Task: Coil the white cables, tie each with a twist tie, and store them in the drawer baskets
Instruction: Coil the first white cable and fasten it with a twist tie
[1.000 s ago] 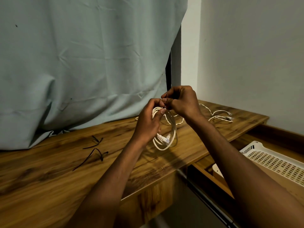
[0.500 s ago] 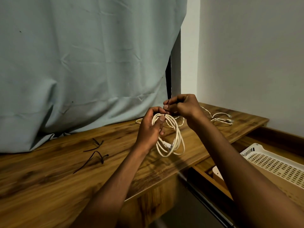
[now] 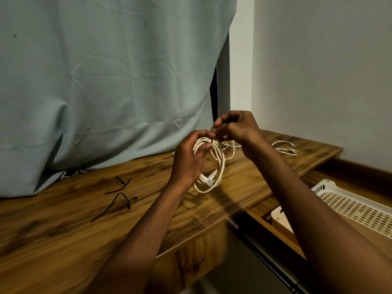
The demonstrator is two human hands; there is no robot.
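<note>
A coil [image 3: 214, 164] of white cable is held above the wooden bench [image 3: 63, 230] by the left hand [image 3: 188, 160], whose fingers are curled round the top of the loops while the thumb is pressed against their near side. The coil hangs down from that grip, and its two plug ends [image 3: 209, 179] are seen at the bottom of the loops. At the top of the coil a dark tie [image 3: 212, 139] is wrapped round the strands. The tie's upper end is pinched by the right hand [image 3: 235, 127], which is closed on it just above and right of the left hand; the two hands are nearly touching.

Behind the hands, a loose cable [image 3: 229, 148] lies on the bench, partly hidden by the coil and the right wrist. Further right, near the bench's far corner, a second cable [image 3: 285, 147] lies uncoiled with its connectors pointed toward the wall.

On the left part of the bench, well apart from the hands, two spare ties [image 3: 121, 195] are laid, one bent above the other.

At the right, below the bench edge, an open drawer [image 3: 257, 211] is seen. A white slotted basket [image 3: 350, 205] is set inside it, and the rim of a second white basket [image 3: 279, 215] is visible beside it, largely covered by the right forearm. No cable can be seen in either.

A pale green curtain [image 3: 106, 81] hangs behind the bench and rests on its back edge.
</note>
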